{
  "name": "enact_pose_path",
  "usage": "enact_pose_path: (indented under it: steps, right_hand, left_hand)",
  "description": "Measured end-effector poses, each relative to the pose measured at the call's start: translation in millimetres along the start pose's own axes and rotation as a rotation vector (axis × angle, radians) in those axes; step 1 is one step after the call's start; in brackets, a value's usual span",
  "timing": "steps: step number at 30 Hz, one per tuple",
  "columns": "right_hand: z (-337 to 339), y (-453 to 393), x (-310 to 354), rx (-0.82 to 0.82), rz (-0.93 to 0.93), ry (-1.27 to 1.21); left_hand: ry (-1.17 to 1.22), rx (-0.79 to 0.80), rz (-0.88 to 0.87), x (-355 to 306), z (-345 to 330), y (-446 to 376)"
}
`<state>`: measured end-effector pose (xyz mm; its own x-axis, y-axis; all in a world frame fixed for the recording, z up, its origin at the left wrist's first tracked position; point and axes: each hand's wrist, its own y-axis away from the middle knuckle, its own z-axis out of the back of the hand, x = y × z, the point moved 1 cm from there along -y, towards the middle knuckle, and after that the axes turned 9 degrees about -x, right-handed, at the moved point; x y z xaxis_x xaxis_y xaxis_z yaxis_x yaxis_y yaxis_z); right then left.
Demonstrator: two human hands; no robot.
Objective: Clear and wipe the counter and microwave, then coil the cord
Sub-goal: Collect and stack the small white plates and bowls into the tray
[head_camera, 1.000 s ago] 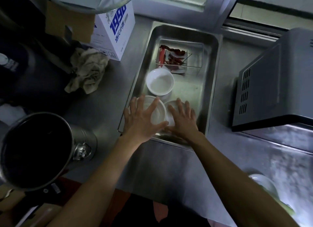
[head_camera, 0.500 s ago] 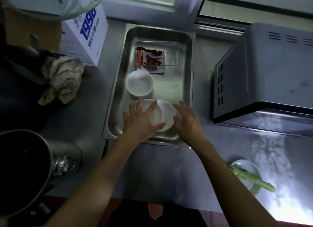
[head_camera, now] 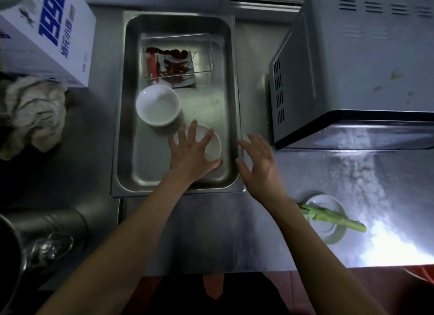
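A deep steel tray [head_camera: 122, 117] sits on the steel counter [head_camera: 211, 232]. Inside it are a white bowl [head_camera: 157, 104], a clear dish with red chillies [head_camera: 175, 63], and a small white dish [head_camera: 212, 144] near the front right corner. My left hand [head_camera: 191, 154] lies spread, fingers straight, over that small dish. My right hand [head_camera: 258, 161] hovers open above the tray's right rim, holding nothing. The grey microwave [head_camera: 352, 63] stands to the right, with green bits on its top.
A white saucer [head_camera: 326, 220] with a green stalk [head_camera: 333, 218] across it lies on the counter at front right. A crumpled rag [head_camera: 31, 112] and a white box [head_camera: 47, 35] are at left. A steel pot [head_camera: 35, 244] stands at front left.
My right hand has come off the dishes and moved right, out over the tray's rim. The two small dishes now sit as one stack under my left hand. The view shifted right.
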<state>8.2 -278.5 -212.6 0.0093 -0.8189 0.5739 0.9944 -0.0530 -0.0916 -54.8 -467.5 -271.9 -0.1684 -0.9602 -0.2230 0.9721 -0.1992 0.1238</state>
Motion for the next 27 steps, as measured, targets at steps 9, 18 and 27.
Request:
enact_pose_path:
  steps: [9, 18, 27]
  right_hand:
    - [-4, 11, -6, 0.000, -0.051, -0.002]
    - [-2, 29, -2, -0.005, -0.108, -0.013]
    - [36, 60, -14, -0.081, -0.206, 0.015]
  left_hand:
    - [-0.036, 0.049, -0.010, 2, -9, 1]
    - [-0.025, 0.008, -0.052, 2, 5, 4]
    - [0.131, -0.124, -0.198, -37, 51, 25]
